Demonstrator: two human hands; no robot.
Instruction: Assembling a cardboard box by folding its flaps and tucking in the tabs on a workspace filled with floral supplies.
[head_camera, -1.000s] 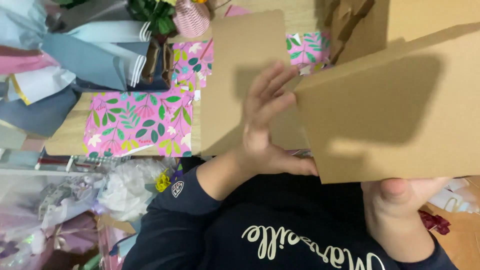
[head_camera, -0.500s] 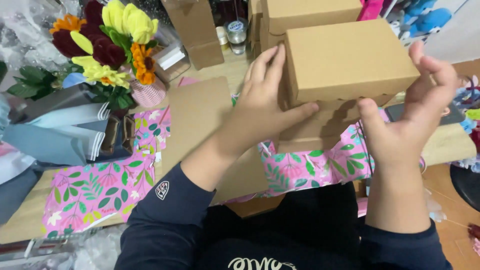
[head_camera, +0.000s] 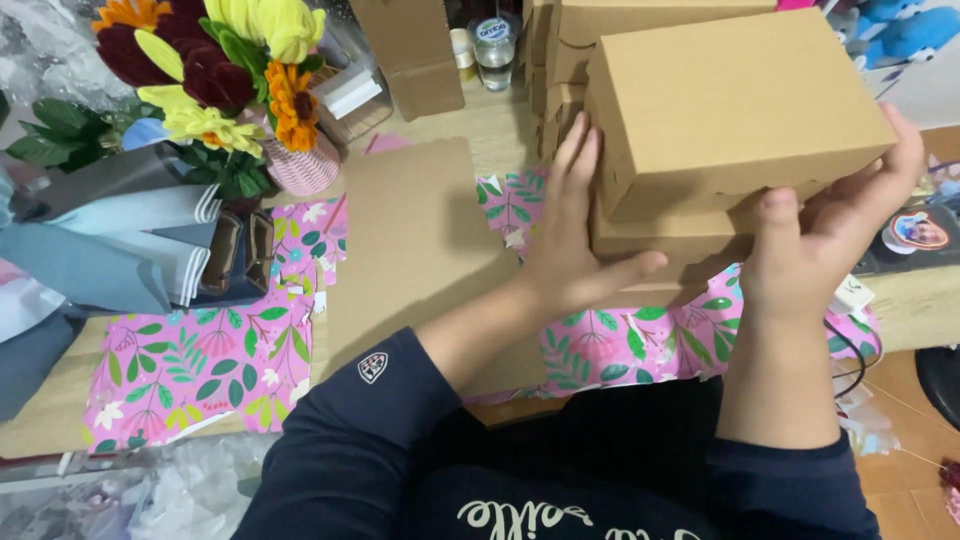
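Note:
A closed brown cardboard box (head_camera: 735, 100) sits on top of another brown box (head_camera: 670, 240), above pink floral wrapping paper (head_camera: 640, 345) on the wooden table. My left hand (head_camera: 575, 245) lies flat against the left sides of both boxes, its thumb along the lower box's front. My right hand (head_camera: 830, 235) grips the top box at its right front corner, thumb on the front face and fingers round the right side. A flat sheet of brown cardboard (head_camera: 415, 240) lies on the table left of my left hand.
A pink pot of artificial flowers (head_camera: 225, 80) stands at the back left beside folded grey and white fabric (head_camera: 120, 240). More pink floral paper (head_camera: 195, 370) covers the left front. Several brown boxes (head_camera: 410, 50) and a small jar (head_camera: 493, 45) stand behind. Plastic wrap lies at bottom left.
The view has tilted down and closer. The box I held up near the camera one second ago now sits on the stack, with both hands at its sides.

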